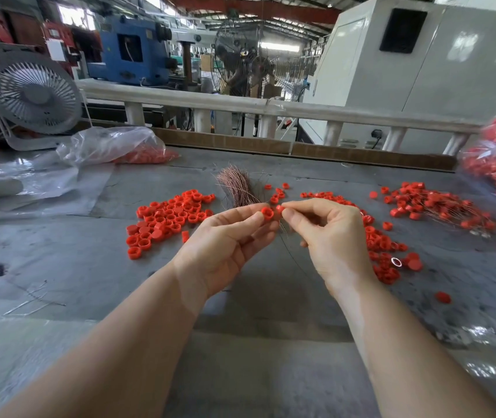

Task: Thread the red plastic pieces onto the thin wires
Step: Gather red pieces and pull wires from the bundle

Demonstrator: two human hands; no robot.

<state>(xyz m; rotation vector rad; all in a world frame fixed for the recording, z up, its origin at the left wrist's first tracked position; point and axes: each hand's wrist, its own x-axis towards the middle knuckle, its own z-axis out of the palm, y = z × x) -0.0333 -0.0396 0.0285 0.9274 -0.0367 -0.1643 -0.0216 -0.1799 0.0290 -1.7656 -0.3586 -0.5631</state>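
Above grey table, left hand pinches red cap beside right hand.

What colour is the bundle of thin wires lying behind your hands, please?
Coppery pink-brown bundle of thin wires, head view.

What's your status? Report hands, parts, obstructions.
Left hand pinching round red plastic cap. Right hand pinching smaller red plastic piece. Thin wire between hands. Nothing blocking.
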